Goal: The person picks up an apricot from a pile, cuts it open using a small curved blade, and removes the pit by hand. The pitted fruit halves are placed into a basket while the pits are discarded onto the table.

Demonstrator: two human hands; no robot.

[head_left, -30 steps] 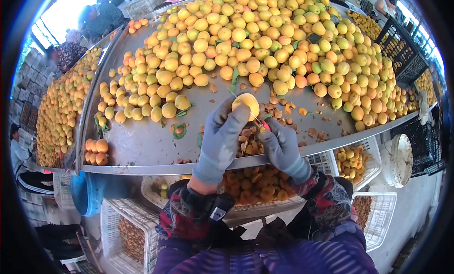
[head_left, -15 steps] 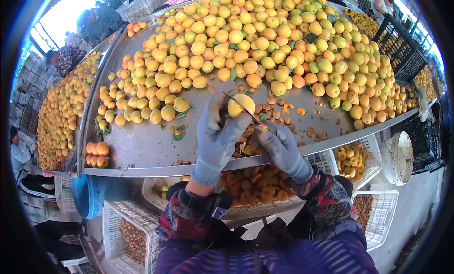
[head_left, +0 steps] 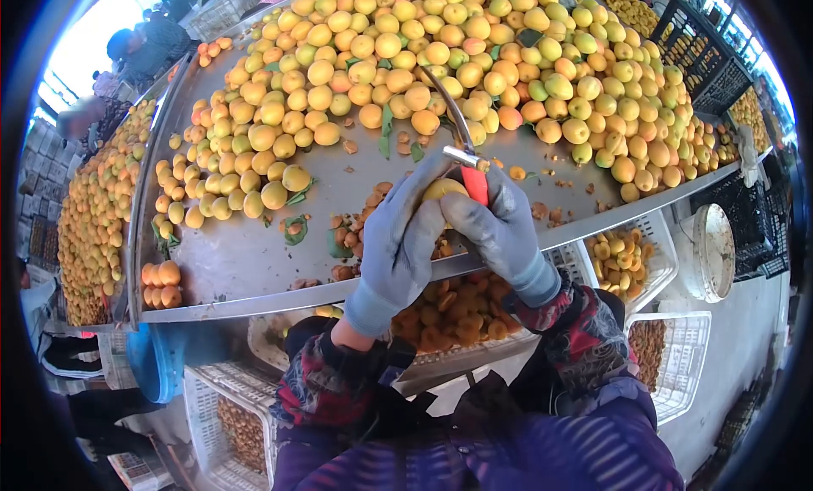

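My left hand [head_left: 391,241], in a grey glove, is closed around a yellow apricot [head_left: 442,188], which the fingers partly cover. My right hand [head_left: 501,228], gloved as well, grips a curved knife [head_left: 476,186] by its red handle. Its thin blade points up and away, toward the heap. Both hands meet over the near edge of the metal table [head_left: 229,275], thumbs close together at the fruit. Beyond them lies a large heap of apricots [head_left: 406,59]. Loose pits and leaves are scattered on the metal around the hands.
Below the table edge is a container of apricot halves [head_left: 457,313]. White crates [head_left: 677,321] stand at right and lower left, some holding pits. A white bucket [head_left: 713,254], a blue bucket [head_left: 152,360] and a black crate [head_left: 703,63] flank the table. People work at far left.
The knife blade has swung from lying across the apricot to pointing up and away, its red handle now showing. My fingers have closed over more of the fruit. The view has shifted slightly.
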